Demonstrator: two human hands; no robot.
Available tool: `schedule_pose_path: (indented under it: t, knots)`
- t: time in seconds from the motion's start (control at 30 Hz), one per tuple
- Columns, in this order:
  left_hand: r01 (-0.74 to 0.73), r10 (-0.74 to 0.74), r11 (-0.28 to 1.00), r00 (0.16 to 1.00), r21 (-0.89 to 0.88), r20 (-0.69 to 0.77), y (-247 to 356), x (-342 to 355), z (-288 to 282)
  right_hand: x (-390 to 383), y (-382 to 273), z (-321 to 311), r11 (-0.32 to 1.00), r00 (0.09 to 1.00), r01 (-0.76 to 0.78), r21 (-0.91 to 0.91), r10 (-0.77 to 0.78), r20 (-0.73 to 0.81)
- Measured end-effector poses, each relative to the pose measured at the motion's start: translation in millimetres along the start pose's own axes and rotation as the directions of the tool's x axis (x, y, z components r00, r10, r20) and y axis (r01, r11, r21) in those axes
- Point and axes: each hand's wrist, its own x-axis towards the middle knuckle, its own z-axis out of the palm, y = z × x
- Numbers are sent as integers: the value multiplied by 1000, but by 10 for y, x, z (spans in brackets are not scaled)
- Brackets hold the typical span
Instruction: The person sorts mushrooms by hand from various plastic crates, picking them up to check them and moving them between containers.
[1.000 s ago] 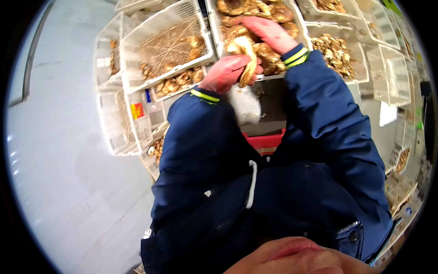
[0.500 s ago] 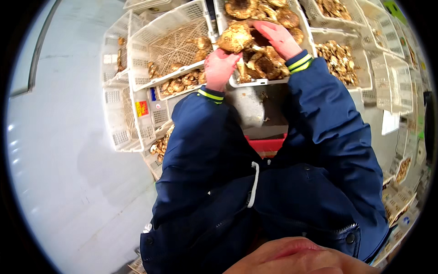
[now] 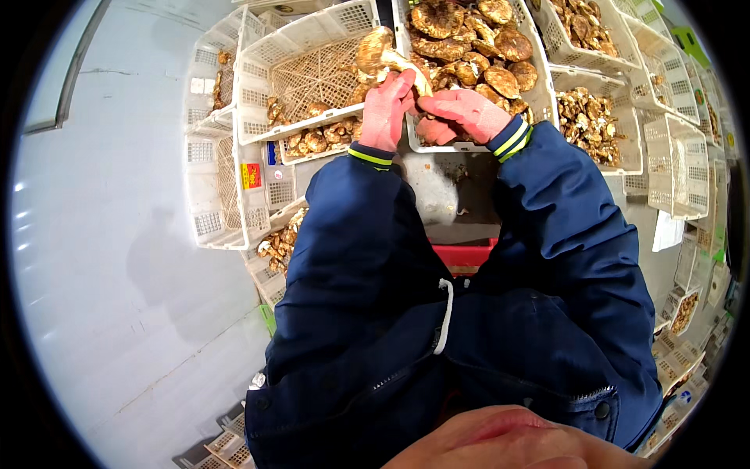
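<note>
A large brown mushroom [image 3: 373,53] with a thick pale stem is held up over the gap between two crates. My left hand [image 3: 388,108] is closed around its stem, cap pointing up and away. Close by, my right hand [image 3: 462,114] has its fingertips pinched at the lower end of the same stem; what lies under its fingers is partly hidden. Under and beyond my right hand stands a white crate [image 3: 546,92] full of large brown mushrooms [image 3: 500,78].
At the left is a white crate [image 3: 301,27] with a few mushrooms along its near and right sides. Smaller mushrooms [image 3: 320,139] lie in a crate below it. More crates of mushrooms [image 3: 587,117] stand at the right. Something red [image 3: 462,255] sits low before me.
The mushroom has been lifted and turned, so its stem now shows. My right hand has come from inside the crate toward my left hand. The view has shifted slightly.
</note>
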Motion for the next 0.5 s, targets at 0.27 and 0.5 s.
schedule_pose_path:
  t: [0.27,0.5]
  knots:
    - [-49,56,996,993,70,-100,-104,65,-69,-7,85,37,992,1000,-13,122,15,-19]
    - [44,-64,983,992,179,110,-71,-188,281,-250,76,29,980,996,39,193,-23,-84]
